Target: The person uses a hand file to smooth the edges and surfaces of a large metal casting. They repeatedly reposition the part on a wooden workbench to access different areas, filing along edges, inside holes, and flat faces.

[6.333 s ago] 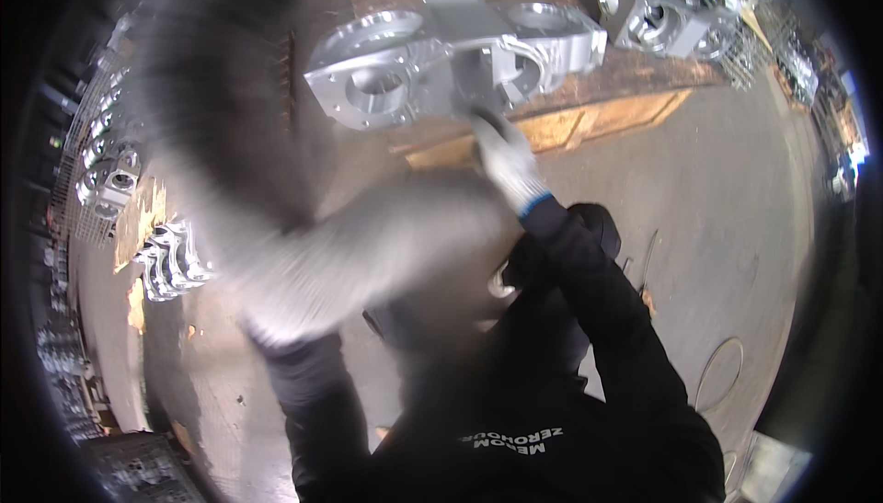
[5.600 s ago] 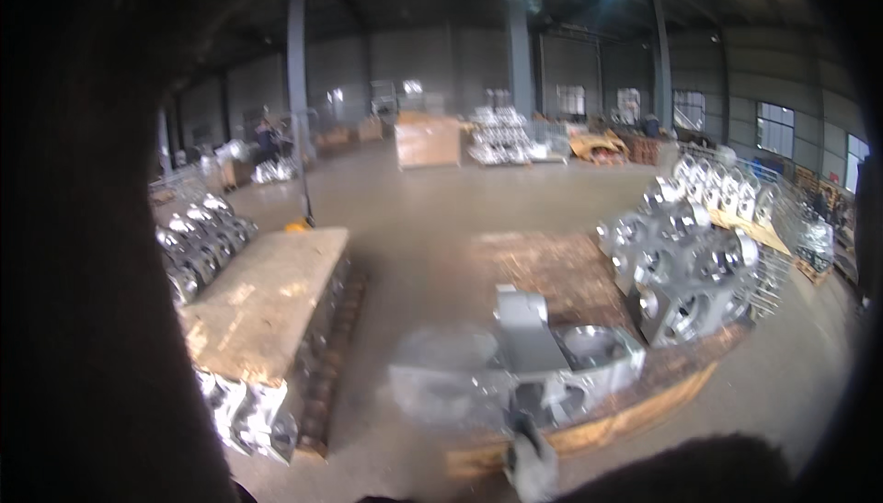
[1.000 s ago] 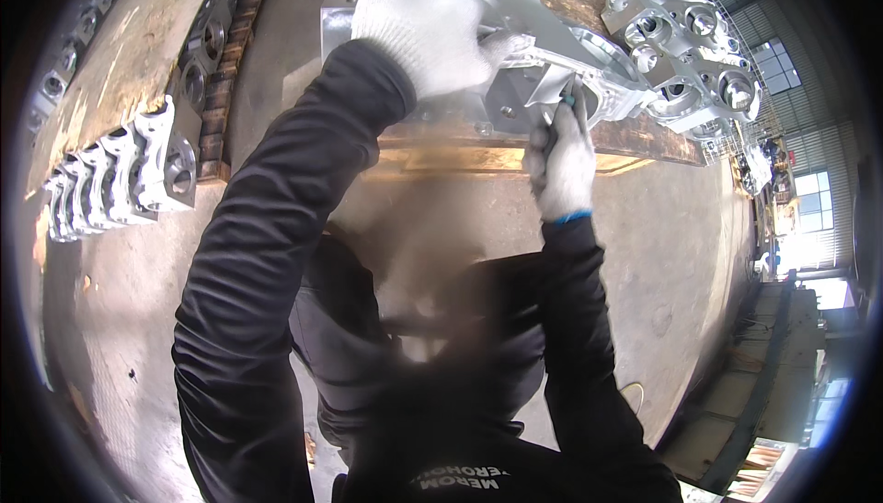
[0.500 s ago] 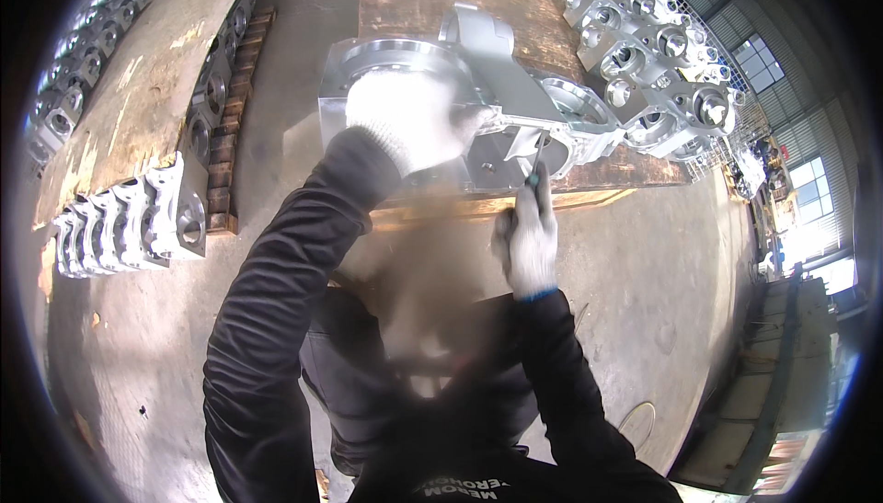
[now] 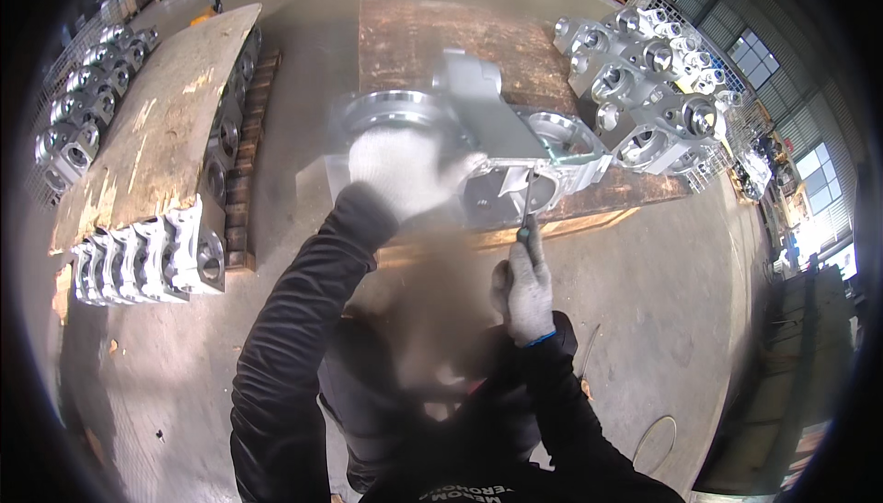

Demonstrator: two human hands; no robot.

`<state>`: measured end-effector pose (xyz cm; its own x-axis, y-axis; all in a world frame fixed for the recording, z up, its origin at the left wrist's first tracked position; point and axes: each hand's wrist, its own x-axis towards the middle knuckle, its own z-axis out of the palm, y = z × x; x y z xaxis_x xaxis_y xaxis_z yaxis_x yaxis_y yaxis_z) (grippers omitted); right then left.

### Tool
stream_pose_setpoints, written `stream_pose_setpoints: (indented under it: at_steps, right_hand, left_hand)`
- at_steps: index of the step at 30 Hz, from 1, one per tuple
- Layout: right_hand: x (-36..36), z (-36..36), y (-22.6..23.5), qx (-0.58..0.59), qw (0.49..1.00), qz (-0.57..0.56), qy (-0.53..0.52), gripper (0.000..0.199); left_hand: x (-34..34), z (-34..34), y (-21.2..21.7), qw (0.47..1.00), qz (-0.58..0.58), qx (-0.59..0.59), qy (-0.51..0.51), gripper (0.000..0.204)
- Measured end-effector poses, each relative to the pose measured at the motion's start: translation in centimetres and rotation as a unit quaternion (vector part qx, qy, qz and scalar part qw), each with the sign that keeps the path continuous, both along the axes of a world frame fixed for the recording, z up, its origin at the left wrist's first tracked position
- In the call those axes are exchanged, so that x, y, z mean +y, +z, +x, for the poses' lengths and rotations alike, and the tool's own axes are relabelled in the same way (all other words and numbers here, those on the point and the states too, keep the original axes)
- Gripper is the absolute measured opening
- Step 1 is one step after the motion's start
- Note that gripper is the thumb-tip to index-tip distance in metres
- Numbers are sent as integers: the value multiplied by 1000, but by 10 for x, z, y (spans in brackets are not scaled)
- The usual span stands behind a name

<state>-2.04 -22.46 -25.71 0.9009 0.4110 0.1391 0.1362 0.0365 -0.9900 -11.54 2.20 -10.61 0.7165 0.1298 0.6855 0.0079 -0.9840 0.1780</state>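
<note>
A large silver metal casting [image 5: 501, 126] with round machined bores lies on a wooden board in front of me. My left hand [image 5: 400, 172], in a white glove, rests on its left part beside a big ring-shaped bore, with the fingertips reaching to a middle edge; glare washes out the fingers. My right hand [image 5: 527, 293], gloved in white with a blue cuff, grips a slim tool [image 5: 525, 231] with a green handle and thin metal shaft. That shaft points away from me into the opening at the casting's near side; its tip is hard to make out.
The wooden board [image 5: 405, 34] lies under the casting. More silver castings [image 5: 635, 89] are grouped at its right. On the left, a plywood sheet [image 5: 156, 117] covers further castings on a pallet, with a row of castings [image 5: 152, 255] at its near end. A thin hoop [image 5: 655, 439] lies on the floor.
The whole scene sits lower in the picture as my view has tilted up. My right hand has drawn the tool slightly toward me; my left hand stays on the casting.
</note>
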Motion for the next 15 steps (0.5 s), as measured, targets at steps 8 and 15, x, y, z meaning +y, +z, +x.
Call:
stream_pose_setpoints:
  at_steps: [8,15]
  right_hand:
    - [-14,-6,10,-168,976,-136,7,61]
    - [-3,-16,39,125,992,6,12,66]
  left_hand:
    - [-5,0,3,999,-8,40,32,65]
    - [-6,1,11,993,-27,109,46,63]
